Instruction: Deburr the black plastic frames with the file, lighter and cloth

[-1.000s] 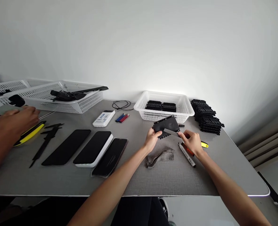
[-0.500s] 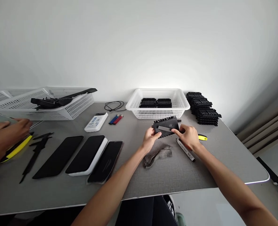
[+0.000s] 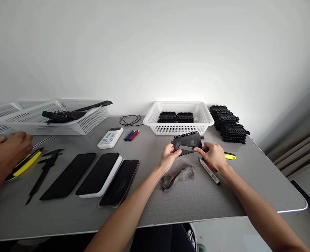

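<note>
My left hand point(image 3: 168, 156) grips the left end of a black plastic plate point(image 3: 188, 140) with toothed edges, thumb on its face. Held above the table, the plate is tilted towards me. Across its lower face lies a thin flat grey strip point(image 3: 187, 148), blade-like in shape. My right hand point(image 3: 214, 155) is closed on the strip's right end, with the thumb pressed along it. Just below the right hand are a white marker point(image 3: 209, 171) and a red pen-like thing, partly hidden. A crumpled grey cloth point(image 3: 178, 177) lies on the table below the plate.
Behind the plate stands a white basket point(image 3: 178, 130) holding black plates; more plates are stacked point(image 3: 233, 133) at its right. A yellow-ended tool point(image 3: 230, 156) lies right. Leftward are phones, lighters point(image 3: 132, 135), a power bank point(image 3: 110, 138), calipers point(image 3: 45, 172) and a co-worker's hand point(image 3: 10, 150).
The view has shifted slightly, so the table appears further right and lower. My hands keep the same hold on plate and strip. The co-worker's hand has moved left.
</note>
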Tool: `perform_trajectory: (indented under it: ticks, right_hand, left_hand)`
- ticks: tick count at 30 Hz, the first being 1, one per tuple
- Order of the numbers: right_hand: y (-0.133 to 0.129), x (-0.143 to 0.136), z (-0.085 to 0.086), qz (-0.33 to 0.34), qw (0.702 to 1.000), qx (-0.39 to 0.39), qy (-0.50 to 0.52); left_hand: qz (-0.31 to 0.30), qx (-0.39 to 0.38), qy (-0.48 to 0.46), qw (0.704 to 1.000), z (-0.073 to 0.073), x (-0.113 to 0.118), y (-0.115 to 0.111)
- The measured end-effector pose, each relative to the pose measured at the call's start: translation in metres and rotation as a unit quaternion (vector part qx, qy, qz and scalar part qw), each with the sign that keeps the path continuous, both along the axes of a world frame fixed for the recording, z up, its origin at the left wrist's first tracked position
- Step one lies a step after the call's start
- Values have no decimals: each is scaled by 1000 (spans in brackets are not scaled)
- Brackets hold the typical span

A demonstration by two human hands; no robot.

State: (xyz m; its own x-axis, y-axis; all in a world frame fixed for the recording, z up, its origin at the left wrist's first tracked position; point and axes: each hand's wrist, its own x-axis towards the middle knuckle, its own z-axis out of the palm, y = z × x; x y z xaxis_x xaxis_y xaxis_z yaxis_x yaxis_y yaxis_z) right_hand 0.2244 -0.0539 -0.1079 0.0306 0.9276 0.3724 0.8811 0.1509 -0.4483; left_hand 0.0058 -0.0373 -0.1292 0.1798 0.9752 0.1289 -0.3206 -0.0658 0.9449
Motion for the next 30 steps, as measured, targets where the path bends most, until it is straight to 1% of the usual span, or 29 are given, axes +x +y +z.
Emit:
perform_trajectory:
  ticks: [3,9,18,21,25,30]
  right_hand:
    - [1,3,-1,-9,1000,12,-7]
    - [2,3,-2,1,1000,29,1]
    - [2,3,-1,20,1000,7,-18]
    - [4,8,2,27,999,23,-26]
    - [4,16,5,19,998,56,-30]
    - [2,9,4,29,999,35,-31]
  left_hand:
    - [-8,-5,0,1000,-2,0,1]
    - [-29,-2,-4,1000,-5,2,1]
    - [-33,-5,6,999,-6,1,1]
    - [-35,-10,9,999,-5,1,1]
    - [-32,-16,18,999,-2,1,0]
    - [-25,-24,23,999,4,0,-2]
